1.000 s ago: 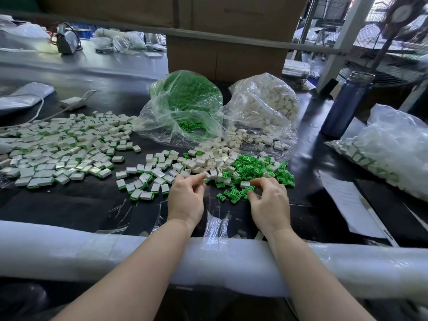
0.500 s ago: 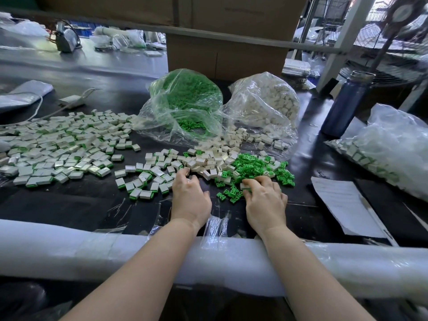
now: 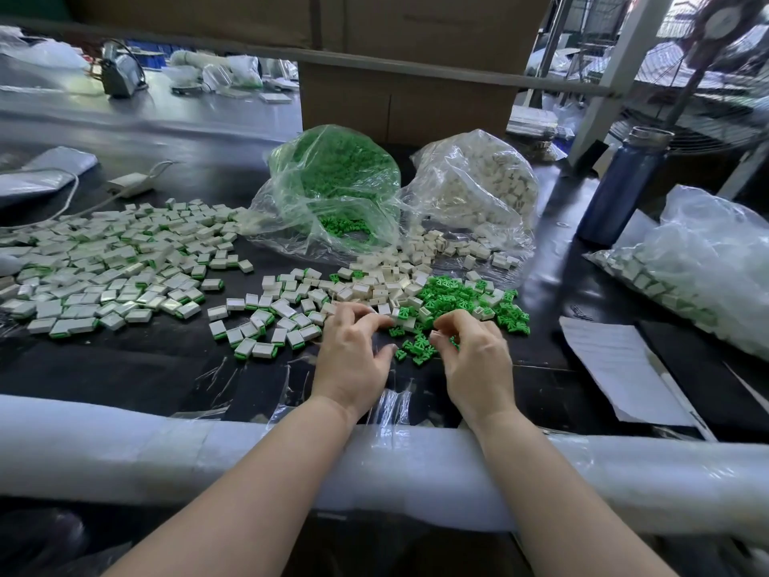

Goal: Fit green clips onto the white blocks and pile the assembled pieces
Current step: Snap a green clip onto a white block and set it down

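Loose white blocks lie mid-table, with a heap of green clips just to their right. My left hand arches over the near edge of the white blocks, fingertips touching them; whether it holds one is hidden. My right hand hovers over the near green clips, its thumb and fingers curled together, pinching what looks like a green clip. Assembled pieces spread in a wide pile at the left. A smaller group of assembled pieces lies beside my left hand.
A clear bag of green clips and a bag of white blocks stand behind the heaps. To the right are a blue bottle, a bag of finished pieces and a paper sheet. A padded rail lines the near edge.
Both hands lifted off the heaps they were pressed into. The left hand's fingers shifted right onto the white blocks, and the right hand curled its fingers up over the green clips.
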Tool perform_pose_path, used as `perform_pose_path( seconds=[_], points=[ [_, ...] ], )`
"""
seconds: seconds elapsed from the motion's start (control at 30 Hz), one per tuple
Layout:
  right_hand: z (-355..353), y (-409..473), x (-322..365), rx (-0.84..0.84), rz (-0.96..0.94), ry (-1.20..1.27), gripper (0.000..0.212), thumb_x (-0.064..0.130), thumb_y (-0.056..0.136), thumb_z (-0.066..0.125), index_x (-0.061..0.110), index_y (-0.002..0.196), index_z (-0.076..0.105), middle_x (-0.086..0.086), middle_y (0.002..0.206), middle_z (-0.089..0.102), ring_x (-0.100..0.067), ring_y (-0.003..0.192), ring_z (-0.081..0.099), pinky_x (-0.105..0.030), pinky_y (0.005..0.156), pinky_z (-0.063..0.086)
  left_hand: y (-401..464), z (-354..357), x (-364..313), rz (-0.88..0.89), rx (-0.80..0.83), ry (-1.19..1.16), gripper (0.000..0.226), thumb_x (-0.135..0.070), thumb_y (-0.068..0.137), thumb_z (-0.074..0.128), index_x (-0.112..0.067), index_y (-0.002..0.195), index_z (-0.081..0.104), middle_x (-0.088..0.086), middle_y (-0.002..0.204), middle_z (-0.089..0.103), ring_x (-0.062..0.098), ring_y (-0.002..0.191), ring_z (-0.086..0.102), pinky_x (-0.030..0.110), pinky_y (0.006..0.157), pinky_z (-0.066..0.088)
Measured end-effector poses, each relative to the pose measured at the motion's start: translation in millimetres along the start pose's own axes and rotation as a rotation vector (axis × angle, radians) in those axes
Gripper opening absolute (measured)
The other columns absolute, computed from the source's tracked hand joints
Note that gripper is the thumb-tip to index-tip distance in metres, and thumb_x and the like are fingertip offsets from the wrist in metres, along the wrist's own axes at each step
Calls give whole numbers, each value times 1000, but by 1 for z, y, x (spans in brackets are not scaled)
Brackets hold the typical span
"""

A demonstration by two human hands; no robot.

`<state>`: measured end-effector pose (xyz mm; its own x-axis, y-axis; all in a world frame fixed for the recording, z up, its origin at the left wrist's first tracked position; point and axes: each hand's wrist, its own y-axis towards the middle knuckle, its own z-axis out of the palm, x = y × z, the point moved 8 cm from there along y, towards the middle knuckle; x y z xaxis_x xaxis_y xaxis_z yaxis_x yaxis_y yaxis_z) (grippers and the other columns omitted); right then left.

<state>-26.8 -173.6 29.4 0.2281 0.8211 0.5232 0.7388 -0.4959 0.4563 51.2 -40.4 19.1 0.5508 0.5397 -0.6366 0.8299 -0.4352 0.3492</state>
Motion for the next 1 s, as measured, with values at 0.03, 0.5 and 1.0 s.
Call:
perform_pose_path(
  seconds=[0.03, 0.5, 1.0],
  points=[
    [0, -1, 5, 19, -24, 85, 10, 18, 86, 64, 13, 96, 64, 4, 86, 65, -17, 86, 51, -22, 74, 31, -1, 1, -5, 39, 23, -19, 36, -18, 84, 65, -20, 120, 60, -6, 110, 38, 14, 115, 38, 12, 97, 24],
    [13, -1, 5, 116, -60, -44, 22, 26, 90, 59, 19, 109, 67, 1, 103, 62, -21, 101, 49, -33, 90, 34, 1, 1, 2, -63, 36, -227, 17, -20, 82, 69, -12, 97, 71, -3, 85, 63, 12, 81, 59, 14, 77, 43],
    [-1, -1, 8, -19, -84, 34, 10, 14, 87, 64, 9, 90, 72, -4, 87, 66, -23, 85, 57, -23, 74, 35, 0, 13, 7, -134, 157, -383, 8, -27, 80, 70, -20, 84, 67, -6, 78, 66, 10, 77, 62, 30, 81, 53]
  ],
)
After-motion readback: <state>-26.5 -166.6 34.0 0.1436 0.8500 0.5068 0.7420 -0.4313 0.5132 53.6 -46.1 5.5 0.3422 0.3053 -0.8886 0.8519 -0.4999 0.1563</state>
